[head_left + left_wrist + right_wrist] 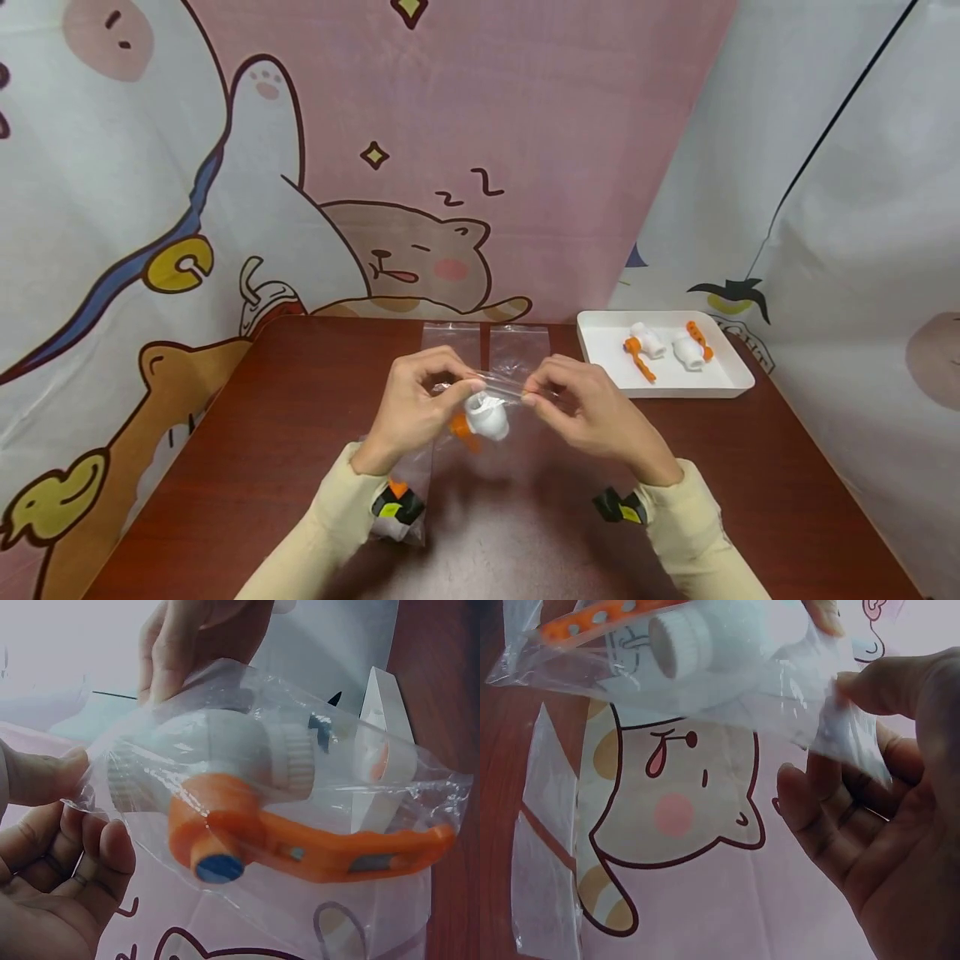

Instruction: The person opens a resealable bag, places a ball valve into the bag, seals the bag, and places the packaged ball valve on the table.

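A clear plastic zip bag is held up above the table by its top edge. My left hand pinches one end of that edge between thumb and fingers. At the other end, the thumb and fingers of my right hand pinch it too. Inside the bag hangs a white plastic ball valve with ribbed ends. Its long orange handle carries a blue cap at the pivot. In the right wrist view the valve lies sideways within the film.
At the back right stands a white tray with two white valve bodies and two orange handles. Two flat clear bags lie at the table's back edge. Near my left forearm lies another bag with orange and white parts inside, partly hidden.
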Tool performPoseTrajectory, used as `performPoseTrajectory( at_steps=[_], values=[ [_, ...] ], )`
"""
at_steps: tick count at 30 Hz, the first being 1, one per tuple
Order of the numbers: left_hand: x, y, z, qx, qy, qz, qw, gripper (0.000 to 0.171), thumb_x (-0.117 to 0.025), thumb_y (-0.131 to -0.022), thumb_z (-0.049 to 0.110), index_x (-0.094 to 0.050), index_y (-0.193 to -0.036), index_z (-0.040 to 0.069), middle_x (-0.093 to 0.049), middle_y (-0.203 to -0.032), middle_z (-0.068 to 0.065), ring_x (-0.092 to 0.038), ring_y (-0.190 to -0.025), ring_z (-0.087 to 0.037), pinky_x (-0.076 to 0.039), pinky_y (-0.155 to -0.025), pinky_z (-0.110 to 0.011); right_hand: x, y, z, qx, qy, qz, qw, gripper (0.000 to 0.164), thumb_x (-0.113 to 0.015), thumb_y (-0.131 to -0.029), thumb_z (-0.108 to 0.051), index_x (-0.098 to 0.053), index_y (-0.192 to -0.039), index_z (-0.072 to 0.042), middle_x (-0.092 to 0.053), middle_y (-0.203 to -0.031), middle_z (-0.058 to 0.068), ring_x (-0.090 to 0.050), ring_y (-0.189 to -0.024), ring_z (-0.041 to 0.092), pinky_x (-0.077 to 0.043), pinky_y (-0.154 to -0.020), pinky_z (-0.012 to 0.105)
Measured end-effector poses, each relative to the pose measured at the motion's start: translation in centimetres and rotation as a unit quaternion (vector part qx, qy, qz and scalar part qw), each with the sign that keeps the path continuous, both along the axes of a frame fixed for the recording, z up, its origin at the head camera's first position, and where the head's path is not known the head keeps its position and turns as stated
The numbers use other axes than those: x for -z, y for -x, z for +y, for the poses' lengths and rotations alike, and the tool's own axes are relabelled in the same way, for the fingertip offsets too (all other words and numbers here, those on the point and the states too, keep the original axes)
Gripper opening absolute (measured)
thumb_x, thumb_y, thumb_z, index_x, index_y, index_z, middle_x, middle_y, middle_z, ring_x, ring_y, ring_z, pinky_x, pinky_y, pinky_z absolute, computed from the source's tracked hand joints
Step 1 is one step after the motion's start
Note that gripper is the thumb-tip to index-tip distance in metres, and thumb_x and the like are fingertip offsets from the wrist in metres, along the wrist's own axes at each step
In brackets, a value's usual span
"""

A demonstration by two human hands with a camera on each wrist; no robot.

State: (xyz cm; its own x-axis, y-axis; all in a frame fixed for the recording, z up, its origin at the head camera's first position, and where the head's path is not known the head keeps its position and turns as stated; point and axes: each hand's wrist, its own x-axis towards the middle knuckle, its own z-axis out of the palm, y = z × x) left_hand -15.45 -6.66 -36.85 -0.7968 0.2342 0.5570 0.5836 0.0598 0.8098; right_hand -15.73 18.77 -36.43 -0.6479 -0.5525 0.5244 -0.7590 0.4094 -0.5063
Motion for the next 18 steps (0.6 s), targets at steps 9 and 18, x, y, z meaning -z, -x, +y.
performPoseTrajectory(
  at_steps=[9,18],
  values=[
    [0.2,0.3,-1.0,-0.018,-0.012,0.008,0.9997,0.007,-0.082,-0.084,0.002,-0.077,-0.082,0.006,-0.073,-0.081,-0.008,-0.064,-0.070,-0.012,-0.050,-0.057,-0.020,0.7,-0.1,1.5,0.009,0.006,-0.001,1.000,0.018,-0.074,-0.093,-0.007,-0.066,-0.093,-0.023,-0.060,-0.086,-0.014,-0.057,-0.077,0.001,-0.051,-0.067,0.023],
    [0.5,0.4,-1.4,-0.012,-0.020,0.008,0.9997,0.006,-0.080,-0.084,-0.002,-0.077,-0.083,0.003,-0.072,-0.082,-0.014,-0.063,-0.072,-0.011,-0.050,-0.059,-0.021,1.0,-0.1,2.1,-0.011,0.033,-0.004,0.999,0.016,-0.072,-0.093,-0.004,-0.066,-0.098,-0.019,-0.064,-0.092,-0.011,-0.061,-0.083,0.003,-0.053,-0.074,0.020]
  ],
)
